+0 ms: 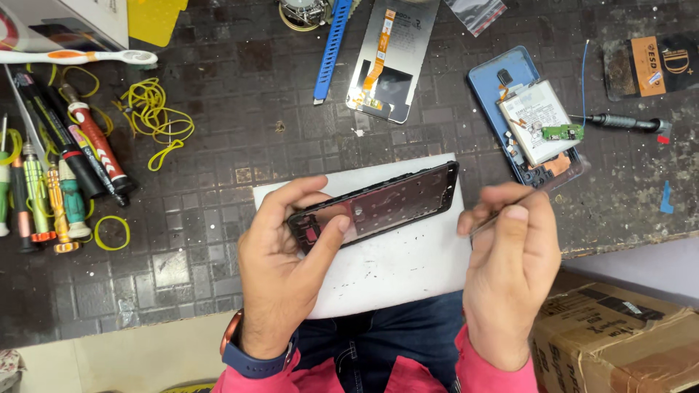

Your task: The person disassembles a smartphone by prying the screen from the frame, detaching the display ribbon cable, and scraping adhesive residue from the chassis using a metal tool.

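My left hand grips the near end of a black phone frame, thumb pressed on its inner face, holding it tilted above a white sheet. To the right of the frame, my right hand pinches a thin metal tool, its blurred tip pointing up and right, away from the frame. An opened blue phone body with battery and small green board lies beyond the right hand.
A detached display panel with orange ribbon cable and a blue strap lie at the back. Several screwdrivers and yellow rubber bands lie left. A black screwdriver rests right. A cardboard box stands below the bench edge.
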